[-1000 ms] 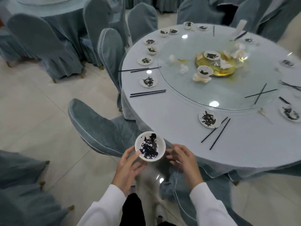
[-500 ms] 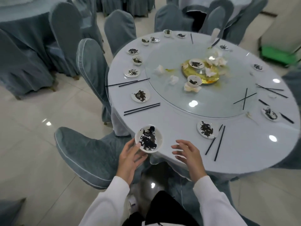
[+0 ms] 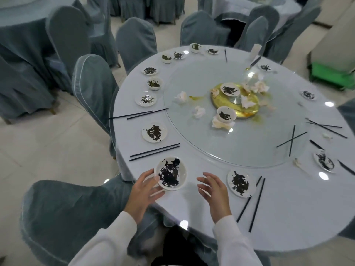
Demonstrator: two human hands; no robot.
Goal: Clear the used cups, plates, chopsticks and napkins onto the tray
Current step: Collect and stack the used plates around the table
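Held a dirty white plate (image 3: 170, 173) in the left hand (image 3: 143, 191), thumb on its rim, fingers under it, at 7 o'clock on the round bench (image 3: 288, 198). Kept the right hand (image 3: 214, 191) wide and holding nothing, just beside the plate at its 3 o'clock. Lay further toward 3 o'clock: another dirty plate (image 3: 240, 183) with black chopsticks (image 3: 253, 204) beside it. Sat at 12 o'clock on the glass turntable (image 3: 240, 146): crumpled napkins (image 3: 198, 111) and a cup (image 3: 226, 114).

Banquet hall, round clothed tables (image 3: 192, 208), glass turntable (image 3: 240, 143), covered chairs (image 3: 92, 93)
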